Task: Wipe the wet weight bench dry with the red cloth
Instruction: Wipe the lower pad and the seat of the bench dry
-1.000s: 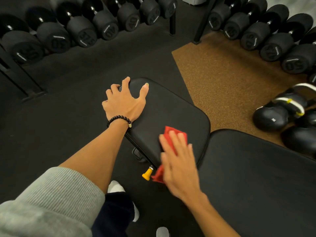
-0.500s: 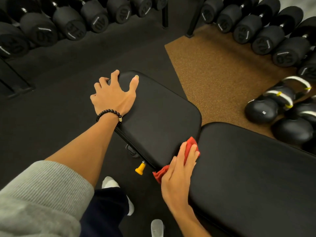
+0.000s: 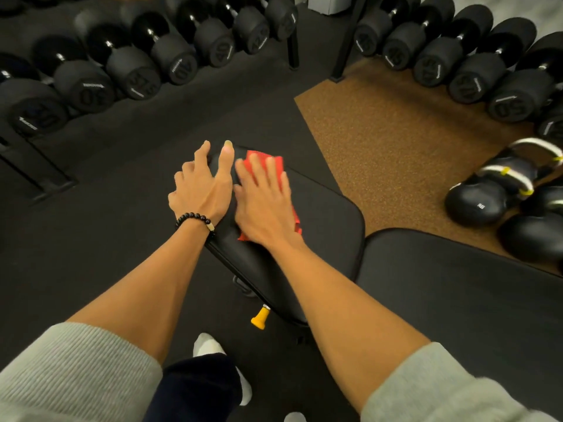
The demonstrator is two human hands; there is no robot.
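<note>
**Gym floor, bench seat pad: cloth under right palm**

Dark rubber flooring [image 3: 122,208] covers most of the view; a brown speckled mat [image 3: 396,141] lies to the right. Racks along the top hold rows of black dumbbells: left rack [image 3: 128,65], right rack [image 3: 475,62], heads facing out, numbers partly legible (40, 50). Black kettlebells [image 3: 481,202] with pale handles sit on the brown mat at the right edge.

Weight bench [image 3: 329,226]: black padded seat section, longer back pad [image 3: 457,300] just beside it, narrow seam between them. Surface smooth, matte; wetness cannot be told. Yellow knob [image 3: 260,316] shows under the seat's near edge.

Red cloth [image 3: 275,166]: lies flat on the far end of the seat pad, mostly covered; edges show beyond the fingertips and beside the wrist.

Right hand [image 3: 262,202]: fingers straight, slightly spread, palm pressing flat on the cloth.

Left hand [image 3: 202,185]: fingers spread, resting on the seat's far left corner, just beside the right hand. Beaded bracelet [image 3: 195,219] on the wrist. Grey sleeves [image 3: 76,376] pushed up both forearms.
</note>
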